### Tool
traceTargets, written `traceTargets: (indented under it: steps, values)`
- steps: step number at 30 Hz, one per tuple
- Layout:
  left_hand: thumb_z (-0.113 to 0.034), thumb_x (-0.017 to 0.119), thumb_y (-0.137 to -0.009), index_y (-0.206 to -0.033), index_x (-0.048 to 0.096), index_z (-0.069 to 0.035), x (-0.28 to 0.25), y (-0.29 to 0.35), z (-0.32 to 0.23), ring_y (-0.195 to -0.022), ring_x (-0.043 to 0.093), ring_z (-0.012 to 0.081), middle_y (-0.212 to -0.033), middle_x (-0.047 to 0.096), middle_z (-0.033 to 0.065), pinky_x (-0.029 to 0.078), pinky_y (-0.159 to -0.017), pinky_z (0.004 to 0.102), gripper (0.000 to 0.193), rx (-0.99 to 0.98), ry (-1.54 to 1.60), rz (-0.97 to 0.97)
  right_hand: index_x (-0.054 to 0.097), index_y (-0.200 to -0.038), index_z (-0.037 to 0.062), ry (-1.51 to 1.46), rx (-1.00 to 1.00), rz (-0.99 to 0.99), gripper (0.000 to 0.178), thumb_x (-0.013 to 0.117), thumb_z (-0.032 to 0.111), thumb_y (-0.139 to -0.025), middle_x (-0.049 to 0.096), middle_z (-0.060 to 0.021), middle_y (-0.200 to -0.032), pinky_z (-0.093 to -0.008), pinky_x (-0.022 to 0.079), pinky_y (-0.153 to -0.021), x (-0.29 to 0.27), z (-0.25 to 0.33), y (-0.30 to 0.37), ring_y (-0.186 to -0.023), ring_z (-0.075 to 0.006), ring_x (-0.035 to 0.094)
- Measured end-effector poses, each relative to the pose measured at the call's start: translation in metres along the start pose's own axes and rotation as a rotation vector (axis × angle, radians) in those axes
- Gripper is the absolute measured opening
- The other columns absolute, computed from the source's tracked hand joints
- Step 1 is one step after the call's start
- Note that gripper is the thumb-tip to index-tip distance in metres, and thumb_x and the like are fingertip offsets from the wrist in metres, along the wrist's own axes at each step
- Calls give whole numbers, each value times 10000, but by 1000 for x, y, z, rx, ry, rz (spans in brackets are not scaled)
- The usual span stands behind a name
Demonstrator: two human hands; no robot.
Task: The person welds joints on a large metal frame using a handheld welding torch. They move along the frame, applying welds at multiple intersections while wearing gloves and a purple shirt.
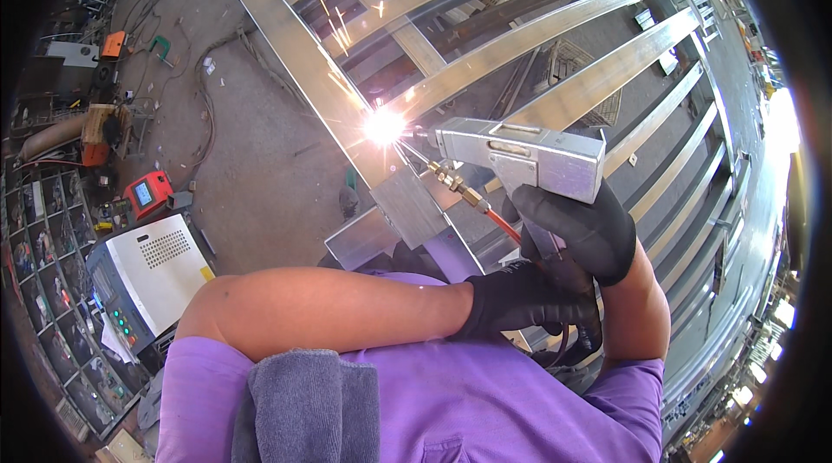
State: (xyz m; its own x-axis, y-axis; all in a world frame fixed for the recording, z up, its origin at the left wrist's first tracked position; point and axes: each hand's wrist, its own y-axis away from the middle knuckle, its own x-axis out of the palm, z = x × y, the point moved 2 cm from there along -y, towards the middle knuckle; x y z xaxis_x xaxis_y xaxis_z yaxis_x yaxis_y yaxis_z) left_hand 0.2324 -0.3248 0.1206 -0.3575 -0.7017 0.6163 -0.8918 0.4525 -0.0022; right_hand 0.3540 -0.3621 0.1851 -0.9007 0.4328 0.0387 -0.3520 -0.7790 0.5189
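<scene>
A silver handheld welding gun [529, 155] points left, its tip at a bright, sparking glow on a metal frame [290, 56]. My right hand [585, 229], in a black glove, is closed around the gun's grip. Crossing in front of my body, my left arm brings my black-gloved left hand [520, 298] to the lower grip just below the right hand. Its fingers look wrapped round there, partly hidden. A brass-fitted wire nozzle [455, 186] with a red hose runs beside the gun toward the glow. Glare hides the exact contact spot.
Long parallel metal bars [555, 25] extend to the right. A square metal plate [406, 206] lies on the frame close to me. At left stand a white machine [160, 259], a red box with a screen [149, 194] and a parts rack [52, 290]. Cables cross the floor.
</scene>
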Motion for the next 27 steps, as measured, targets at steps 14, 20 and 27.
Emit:
traceTargets:
  steps: [14, 20, 27]
  values:
    - [-430, 554, -1061, -1096, 769, -145, 3, 1, 3, -999, 688, 198, -1086, 735, 42, 551, -873, 330, 359, 88, -178, -15, 524, -1473, 28, 12, -8, 0, 496, 651, 109, -1000, 690, -93, -1251, -340, 529, -948, -3, -8, 2, -1074, -158, 638]
    - [-504, 594, -1025, -1123, 763, -162, 6, -1, 4, -930, 668, 136, -1089, 734, 15, 557, -800, 311, 394, -53, -123, 9, 568, -1406, 9, -5, -9, -2, 452, 674, 134, -985, 705, -88, -1186, -336, 533, -913, -5, -13, 5, -1040, -160, 651]
    - [-526, 555, -1039, -1125, 759, -155, 10, -4, 11, -932, 664, 173, -1064, 729, 25, 546, -821, 330, 431, -46, -91, 79, 613, -1313, -11, 16, 24, -116, 383, 688, 153, -974, 719, -103, -1099, -346, 544, -888, -5, -4, 13, -1004, -172, 675]
